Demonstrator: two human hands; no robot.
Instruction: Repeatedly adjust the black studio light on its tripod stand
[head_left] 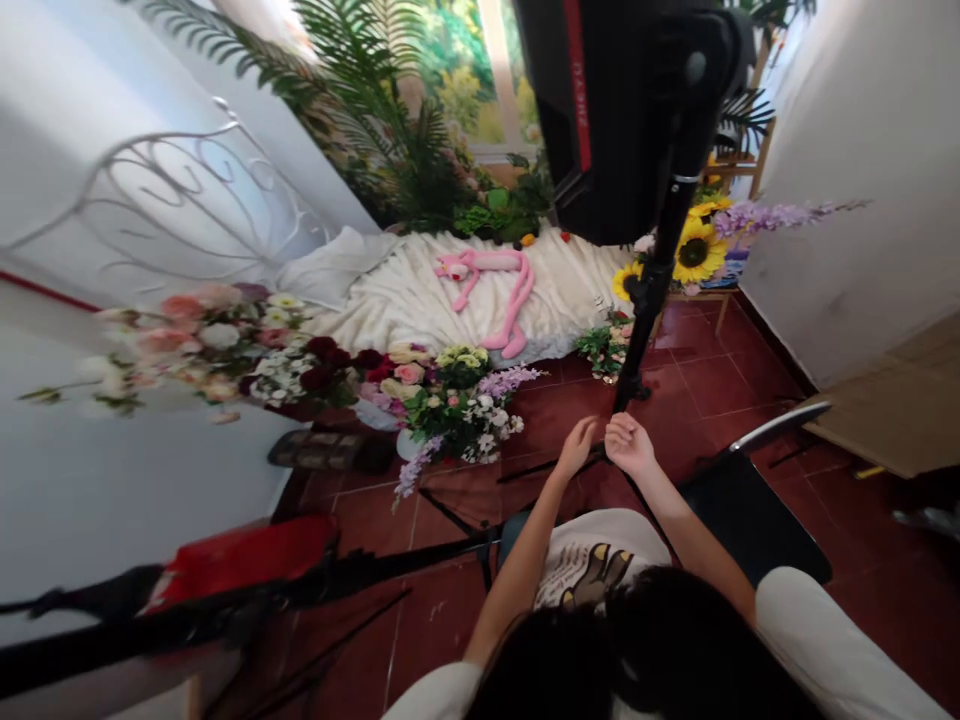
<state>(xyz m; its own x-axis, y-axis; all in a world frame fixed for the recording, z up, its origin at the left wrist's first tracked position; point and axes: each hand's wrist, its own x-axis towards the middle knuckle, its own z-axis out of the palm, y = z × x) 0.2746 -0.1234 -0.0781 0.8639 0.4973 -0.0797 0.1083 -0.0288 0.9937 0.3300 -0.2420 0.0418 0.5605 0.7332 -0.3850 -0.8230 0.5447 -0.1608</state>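
Observation:
Both forearms reach forward from a pale T-shirt (pixel 615 535) with a printed pattern. My left hand (pixel 577 447) is held up just left of a black stand pole (pixel 646 330), its fingers mostly straight and pointing toward the pole. Close beside it, my right hand (pixel 628 443) has its fingers curled inward, in front of the pole's lower end. What those curled fingers hold, if anything, is too small to make out. The pole carries a large black light housing (pixel 600 120) with a red stripe. A narrow gap separates the two hands.
A pink plush toy (pixel 495 262) lies on a draped cream cloth (pixel 390 285). Artificial flowers (pixel 450 400) line its front edge. A black-seated chair (pixel 757 510) stands at right. Another stand with a red part (pixel 247 560) crosses lower left. Tripod legs spread over the red tiles (pixel 697 385).

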